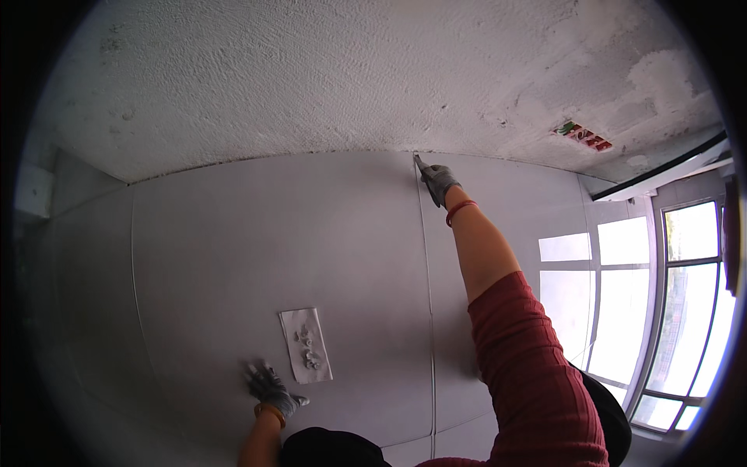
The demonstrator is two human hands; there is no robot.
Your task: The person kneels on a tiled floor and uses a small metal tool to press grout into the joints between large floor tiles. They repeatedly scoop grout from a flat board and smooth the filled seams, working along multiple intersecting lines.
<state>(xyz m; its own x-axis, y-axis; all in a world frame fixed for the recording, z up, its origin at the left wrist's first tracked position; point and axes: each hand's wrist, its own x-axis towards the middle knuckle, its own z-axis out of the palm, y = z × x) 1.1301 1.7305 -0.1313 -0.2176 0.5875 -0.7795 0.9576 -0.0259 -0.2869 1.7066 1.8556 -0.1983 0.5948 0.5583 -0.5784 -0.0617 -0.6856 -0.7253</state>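
My right hand (440, 183), in a grey glove, reaches far ahead and is closed around a slim grey tool (419, 162). Its narrow tip meets the tile joint (424, 233) where that line runs up to the rough wall. The tool's kind is too small to make out. Down at the lower left, my gloved left hand (272, 391) rests on the grey tiles (257, 233) with fingers spread, holding nothing. To its right lies a white sheet (317, 369), perhaps paper or folded cloth, with several small grey clumps (311, 359) on it.
A rough whitish wall (311, 86) borders the tiles at the far side, with a red and green sticker (583, 135) on it. Another joint (136, 288) runs along the left. Bright windows (685, 303) stand at the right, and their light reflects off the tiles.
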